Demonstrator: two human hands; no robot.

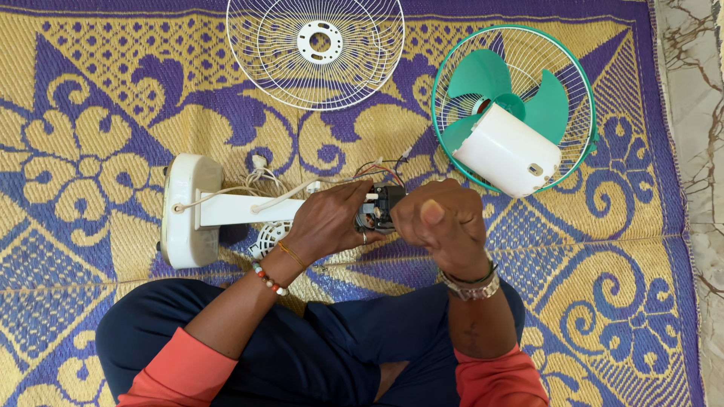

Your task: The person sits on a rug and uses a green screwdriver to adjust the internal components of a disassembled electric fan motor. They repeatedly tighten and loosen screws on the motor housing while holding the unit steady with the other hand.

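A woven floor mat (90, 90) in yellow and purple is covering the floor and carrying everything, with a strip of marbled floor (697, 113) showing along the right edge. The person is sitting cross-legged on it in dark blue trousers (317, 354) and coral sleeves. At the upper right a green fan guard (581, 83) is lying flat with green fan blades (550, 105) resting inside it, and a white motor cover (509, 151) is lying tilted on top of the blades. At the top centre a white wire guard (256, 45) is lying flat, well apart from the hands. At the left a white fan base (185, 211) is lying on its side, its white stem (241, 209) reaching rightward toward the hands, with a white cord (260, 181) looping just above the stem. The fan motor (381, 207), dark with thin wires (377, 167) rising from it, is sitting at the end of the stem between the two hands, just above the person's lap. The left hand (328, 222) is closing around the motor's left side and the stem end, gripping it, with bead bracelets on the wrist. The right hand (445, 222) is curling into a loose fist against the motor's right side, touching it; whether it is pinching anything I cannot tell. A wristwatch (471, 286) is sitting on the right wrist
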